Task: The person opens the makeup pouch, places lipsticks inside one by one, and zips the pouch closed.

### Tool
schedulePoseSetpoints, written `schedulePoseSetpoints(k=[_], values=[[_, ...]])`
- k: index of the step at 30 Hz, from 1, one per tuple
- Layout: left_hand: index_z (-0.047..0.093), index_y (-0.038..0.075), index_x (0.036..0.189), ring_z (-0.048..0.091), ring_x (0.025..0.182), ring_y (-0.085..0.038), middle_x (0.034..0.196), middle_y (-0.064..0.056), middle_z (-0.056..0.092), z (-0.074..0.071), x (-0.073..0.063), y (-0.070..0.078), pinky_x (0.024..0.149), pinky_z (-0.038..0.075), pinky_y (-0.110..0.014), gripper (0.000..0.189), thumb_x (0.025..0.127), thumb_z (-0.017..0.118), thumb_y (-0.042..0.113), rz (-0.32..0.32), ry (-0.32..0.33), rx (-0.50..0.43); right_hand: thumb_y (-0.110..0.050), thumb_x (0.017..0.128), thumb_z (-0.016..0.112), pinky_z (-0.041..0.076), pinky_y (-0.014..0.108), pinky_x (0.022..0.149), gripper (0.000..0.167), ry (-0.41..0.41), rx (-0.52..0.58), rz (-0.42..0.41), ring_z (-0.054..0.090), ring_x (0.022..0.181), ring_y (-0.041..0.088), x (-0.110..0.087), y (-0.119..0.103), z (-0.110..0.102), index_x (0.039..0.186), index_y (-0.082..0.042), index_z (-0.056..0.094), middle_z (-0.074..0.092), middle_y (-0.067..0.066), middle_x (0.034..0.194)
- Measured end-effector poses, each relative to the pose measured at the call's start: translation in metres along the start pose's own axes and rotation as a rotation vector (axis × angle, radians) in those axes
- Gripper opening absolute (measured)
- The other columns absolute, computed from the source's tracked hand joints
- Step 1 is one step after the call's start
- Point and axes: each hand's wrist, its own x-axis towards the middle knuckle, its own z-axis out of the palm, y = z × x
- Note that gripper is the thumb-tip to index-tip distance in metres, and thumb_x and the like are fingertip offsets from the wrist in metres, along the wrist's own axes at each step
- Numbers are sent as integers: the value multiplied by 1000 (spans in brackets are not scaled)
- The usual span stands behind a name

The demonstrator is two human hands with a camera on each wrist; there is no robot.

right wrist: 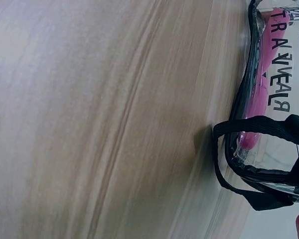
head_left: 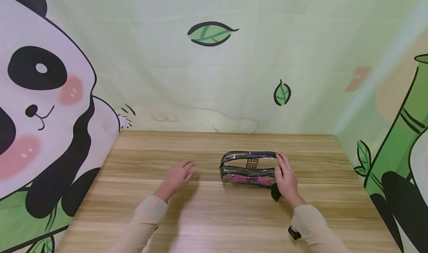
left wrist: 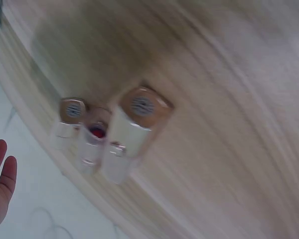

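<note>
A clear zip pouch (head_left: pixel 252 163) with black trim and a square black logo lies on the wooden table. Inside it is something pink (right wrist: pixel 259 102). My right hand (head_left: pixel 287 177) holds the pouch by its right end, fingers over the top corner and thumb at the front. A black strap loop (right wrist: pixel 261 124) hangs from that end, with printed lettering beside it. My left hand (head_left: pixel 178 177) hovers left of the pouch, fingers loosely extended and holding nothing. Blurred in the left wrist view, small containers with copper-coloured tops, one of them larger (left wrist: pixel 132 129), stand close together near the table's edge.
The wood-grain table (head_left: pixel 207 216) reaches back to a pale green cloth backdrop (head_left: pixel 160 67) printed with leaves and pandas. A small black object (head_left: pixel 294 233) shows by my right sleeve cuff.
</note>
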Motion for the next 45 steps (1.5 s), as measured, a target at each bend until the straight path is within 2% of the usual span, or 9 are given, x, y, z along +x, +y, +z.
schedulePoseSetpoints(k=[8,19,24,31,35,45], values=[[56,4,115,53,106,-30,114,-14,56,5,-11,-17,91,42,-44,34,87,53,23,-49,5,3,-7,88,41,29,51,99,42,19,0,-9,32,127,34,1,2,1,131,-6,42,34,14,140],[55,6,115,50,110,-30,118,-13,54,8,-25,-28,91,42,-44,34,87,52,25,-139,-8,54,-5,88,43,30,51,98,43,26,3,-16,33,126,35,1,4,2,130,-5,42,35,15,139],[56,8,115,52,107,-29,115,-11,56,11,-30,-31,84,46,-43,35,85,55,27,-146,-8,118,-10,89,41,30,51,98,42,11,8,-4,32,127,34,1,2,1,131,-7,41,33,13,140],[55,7,114,54,101,-31,110,-13,59,18,-36,-33,84,45,-43,36,84,55,27,-150,-37,160,-11,90,41,30,51,99,42,7,13,-2,31,127,34,0,1,0,131,-6,41,33,13,140],[55,7,113,55,98,-32,106,-14,59,21,-37,-33,83,46,-43,36,82,57,26,-153,-26,172,-11,90,40,30,51,98,42,9,12,-9,32,127,34,1,0,0,131,-6,41,34,14,140],[54,7,112,55,96,-32,104,-15,58,22,-34,-29,76,47,-45,37,80,59,25,-229,-59,164,-11,90,40,30,51,99,42,6,10,-3,31,127,34,1,0,0,131,-6,41,33,14,140]])
